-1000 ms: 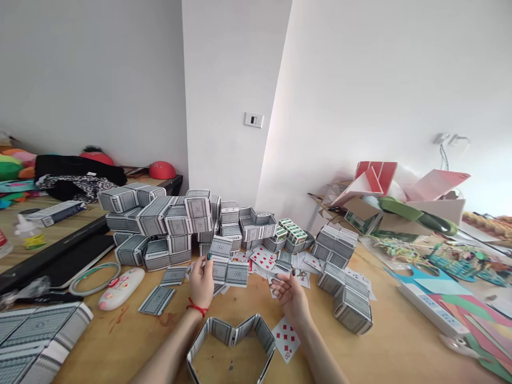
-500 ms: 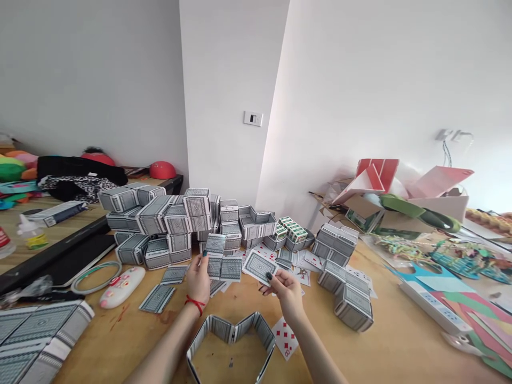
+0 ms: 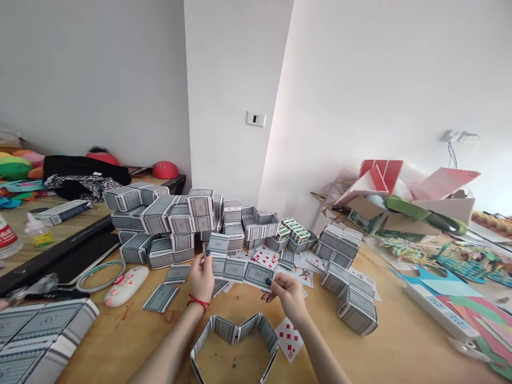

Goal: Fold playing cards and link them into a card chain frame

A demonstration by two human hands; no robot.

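My left hand [image 3: 201, 277] pinches the left side of an L-shaped piece of joined playing cards [image 3: 219, 245], patterned backs facing me. From the other side, my right hand [image 3: 285, 293] grips the right end of a single playing card [image 3: 258, 274]. That card's left edge meets the right end of the joined piece; whether the two are fastened I cannot tell. Below my hands stands a heart-shaped frame of folded cards [image 3: 236, 333] on the table. A face-up eight of diamonds [image 3: 289, 340] lies beside it, partly behind my right forearm.
Stacked card blocks [image 3: 160, 213] stand at the back left, with more card blocks [image 3: 352, 293] at the right. Loose cards [image 3: 266, 256] and green-white boxes [image 3: 294, 229] lie behind my hands. A white mouse-shaped thing [image 3: 127, 286] and a power strip [image 3: 440, 312] sit to the sides.
My right hand has brought its card level and against the right end of the joined piece; before, it was tilted and slightly apart. The view has shifted slightly.
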